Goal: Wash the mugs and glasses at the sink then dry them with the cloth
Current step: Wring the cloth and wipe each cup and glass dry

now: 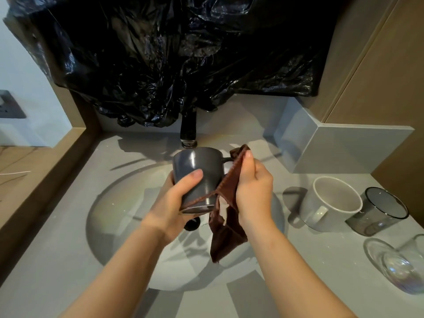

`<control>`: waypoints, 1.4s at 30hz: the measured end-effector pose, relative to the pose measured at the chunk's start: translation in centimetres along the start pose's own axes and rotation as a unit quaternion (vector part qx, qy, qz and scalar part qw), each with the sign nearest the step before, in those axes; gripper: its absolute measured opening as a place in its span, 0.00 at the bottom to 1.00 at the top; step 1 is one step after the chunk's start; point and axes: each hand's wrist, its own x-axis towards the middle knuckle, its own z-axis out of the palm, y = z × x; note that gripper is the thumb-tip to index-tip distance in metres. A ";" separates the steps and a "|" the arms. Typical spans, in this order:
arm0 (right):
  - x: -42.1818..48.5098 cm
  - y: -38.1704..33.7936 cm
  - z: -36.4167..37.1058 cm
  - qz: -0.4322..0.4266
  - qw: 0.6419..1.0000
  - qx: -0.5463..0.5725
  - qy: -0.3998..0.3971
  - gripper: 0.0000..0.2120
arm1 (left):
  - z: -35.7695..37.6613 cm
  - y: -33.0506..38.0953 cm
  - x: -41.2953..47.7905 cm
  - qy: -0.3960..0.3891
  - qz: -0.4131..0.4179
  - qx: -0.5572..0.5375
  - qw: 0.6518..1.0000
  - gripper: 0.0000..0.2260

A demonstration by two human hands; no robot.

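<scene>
My left hand (176, 203) grips a dark grey mug (202, 171), held above the round sink basin (110, 216) with its base pointing away from me and its handle to the right. A brown cloth (226, 216) is in my right hand (252, 187), pressed against the mug's right side near the handle, and its loose end hangs down over the basin. On the counter to the right stand a white mug (330, 203) and a smoky dark glass (378, 212). A clear glass (399, 267) lies on its side at the right edge.
A black tap (188, 131) rises behind the basin. Black plastic sheeting (172, 53) covers the wall above it. The grey counter (46, 260) has a raised grey ledge (344, 148) at the back right, wood panels on both sides and a wall socket (10, 105) at the left.
</scene>
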 end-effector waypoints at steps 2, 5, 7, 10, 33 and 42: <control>0.9 -0.6 -0.5 0.003 1.000 -0.004 0.016 0.12 | -1.1 0.5 0.2 0.001 0.003 0.030 1.000 0.39; 2.3 -2.3 -1.1 0.016 0.998 0.037 0.057 0.07 | -2.7 0.9 0.5 0.038 0.056 0.189 0.980 0.39; 2.9 -4.0 -1.2 0.035 0.990 0.130 0.038 0.06 | -3.7 1.1 0.7 0.042 0.074 0.366 0.927 0.44; 3.3 -6.6 -0.9 0.079 0.957 0.276 -0.027 0.07 | -4.0 0.5 0.8 0.011 0.091 0.502 0.860 0.49; 0.4 -3.3 -0.3 0.106 0.971 0.089 -0.195 0.05 | -2.6 1.8 0.6 -0.032 0.222 0.559 0.798 0.49; 0.2 -1.1 -0.6 -0.102 0.972 -0.081 -0.193 0.08 | -3.9 2.7 0.4 -0.044 0.194 0.547 0.813 0.44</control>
